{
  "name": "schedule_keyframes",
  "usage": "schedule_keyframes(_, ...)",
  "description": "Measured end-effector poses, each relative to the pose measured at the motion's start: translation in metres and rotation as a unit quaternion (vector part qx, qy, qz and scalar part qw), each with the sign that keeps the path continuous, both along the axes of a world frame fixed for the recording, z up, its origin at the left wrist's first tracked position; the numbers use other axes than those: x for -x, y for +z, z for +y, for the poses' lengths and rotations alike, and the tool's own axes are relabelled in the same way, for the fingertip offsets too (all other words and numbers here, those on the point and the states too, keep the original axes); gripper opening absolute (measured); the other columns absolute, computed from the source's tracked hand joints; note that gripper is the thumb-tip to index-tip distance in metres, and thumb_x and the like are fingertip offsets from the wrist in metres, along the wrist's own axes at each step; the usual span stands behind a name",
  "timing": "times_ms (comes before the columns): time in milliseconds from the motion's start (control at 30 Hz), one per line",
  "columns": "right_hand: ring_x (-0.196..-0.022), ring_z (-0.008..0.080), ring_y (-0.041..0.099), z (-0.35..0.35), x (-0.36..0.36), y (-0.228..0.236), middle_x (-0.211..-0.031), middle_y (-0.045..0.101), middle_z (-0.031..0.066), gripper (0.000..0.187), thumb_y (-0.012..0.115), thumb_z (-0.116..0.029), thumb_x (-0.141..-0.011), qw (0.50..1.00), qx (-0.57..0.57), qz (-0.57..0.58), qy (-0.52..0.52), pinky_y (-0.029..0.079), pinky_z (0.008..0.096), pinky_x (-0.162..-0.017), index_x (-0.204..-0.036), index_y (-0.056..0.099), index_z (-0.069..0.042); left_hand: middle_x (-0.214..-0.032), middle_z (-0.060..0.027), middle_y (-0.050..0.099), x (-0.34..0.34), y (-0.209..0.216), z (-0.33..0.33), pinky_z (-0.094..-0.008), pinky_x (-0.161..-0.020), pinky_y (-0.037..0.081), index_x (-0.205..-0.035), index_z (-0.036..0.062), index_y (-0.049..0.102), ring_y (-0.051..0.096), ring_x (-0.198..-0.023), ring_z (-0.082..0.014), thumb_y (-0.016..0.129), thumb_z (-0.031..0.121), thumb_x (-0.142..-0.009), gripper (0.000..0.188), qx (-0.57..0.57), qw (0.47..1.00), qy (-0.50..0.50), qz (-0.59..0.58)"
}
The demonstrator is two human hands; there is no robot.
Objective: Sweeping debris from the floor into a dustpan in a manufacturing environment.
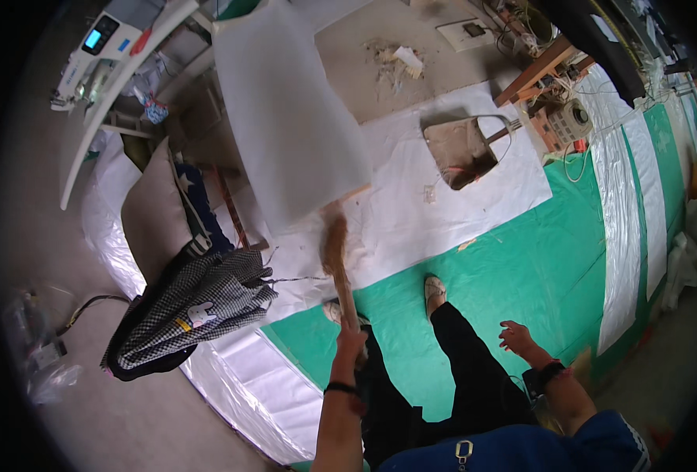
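My left hand point(351, 343) is closed round the handle of a short brown hand broom point(336, 250). The broom points away from me, its bristles down by the near edge of a long white sheet-like piece point(293, 126). Under the bristles lies a white floor sheet point(399, 228). My right hand point(516, 338) hangs above the green floor covering, its fingers apart and slightly curled, with nothing in it. Farther off to the right, a dustpan point(452, 149) with some debris in it rests on the white sheet, apart from both hands.
At left, a checked cloth bag point(207, 311) hangs over a chair with a beige cushion point(156, 212). A sewing machine point(89, 63) stands at the far left. Scraps point(388, 67) litter the grey floor ahead. A motor-like box point(564, 124) with cables sits at far right.
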State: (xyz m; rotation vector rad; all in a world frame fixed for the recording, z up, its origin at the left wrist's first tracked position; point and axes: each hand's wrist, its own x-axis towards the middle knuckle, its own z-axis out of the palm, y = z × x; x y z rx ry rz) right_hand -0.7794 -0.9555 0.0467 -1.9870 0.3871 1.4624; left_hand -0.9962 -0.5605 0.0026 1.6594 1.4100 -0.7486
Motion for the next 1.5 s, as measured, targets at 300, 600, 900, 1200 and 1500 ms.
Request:
schedule_keyframes(300, -0.054, 0.0156, 0.057, -0.016, -0.146, 0.01, -0.079, 0.059, 0.0109, 0.036, 0.045, -0.006, -0.083, 0.988, 0.049, -0.149, 0.016, 0.045, 0.0282, -0.043, -0.118, 0.048, 0.0, -0.06, -0.0081, 0.045, 0.031, 0.04, 0.02, -0.0348, -0.032, 0.042, -0.106, 0.013, 0.039, 0.049, -0.043, -0.0208, 0.054, 0.004, -0.075, 0.036, 0.103, 0.874, 0.463, -0.107)
schedule_keyframes(600, -0.058, 0.0171, 0.059, 0.073, -0.127, 0.008, -0.074, 0.061, 0.0101, 0.034, 0.045, -0.01, -0.082, 0.966, -0.05, -0.201, 0.154, 0.047, 0.0298, -0.056, -0.115, 0.052, -0.001, -0.067, -0.0075, 0.046, -0.114, 0.014, -0.075, -0.0351, -0.037, 0.043, -0.125, 0.0154, 0.028, 0.049, -0.046, -0.0192, 0.054, 0.005, -0.076, 0.057, 0.262, 0.818, 0.484, -0.168)
schedule_keyframes(900, -0.061, 0.0192, 0.061, 0.06, -0.156, 0.038, -0.073, 0.062, 0.0119, 0.033, 0.044, -0.011, -0.083, 0.945, 0.02, -0.246, 0.213, 0.049, 0.031, -0.06, -0.113, 0.051, 0.0, -0.062, -0.0087, 0.049, 0.008, 0.036, 0.065, -0.0356, -0.034, 0.042, -0.119, 0.0129, 0.037, 0.05, -0.043, -0.0211, 0.056, 0.005, -0.078, 0.045, 0.103, 0.876, 0.46, -0.1)
schedule_keyframes(1200, -0.074, 0.0304, 0.06, 0.076, -0.25, 0.0, -0.08, 0.06, 0.0167, 0.032, 0.048, -0.014, -0.082, 0.833, 0.083, -0.465, 0.287, 0.048, 0.0404, -0.067, -0.11, 0.052, -0.001, -0.086, -0.0235, 0.06, -0.056, -0.04, 0.054, -0.0446, -0.064, 0.05, -0.13, 0.0053, 0.023, 0.061, -0.073, -0.0386, 0.059, 0.018, -0.069, 0.072, 0.018, 0.995, 0.091, -0.019)
schedule_keyframes(1500, -0.112, 0.0399, 0.046, 0.195, -0.443, -0.102, -0.119, 0.045, 0.0317, 0.103, 0.055, -0.066, -0.069, 0.894, 0.126, -0.33, 0.277, 0.038, 0.042, -0.093, -0.132, 0.022, 0.008, -0.068, -0.0118, 0.051, -0.158, -0.003, -0.017, -0.0362, -0.036, 0.043, -0.127, 0.0114, 0.03, 0.051, -0.044, -0.0216, 0.051, 0.002, -0.075, 0.058, 0.118, 0.909, 0.398, -0.039)
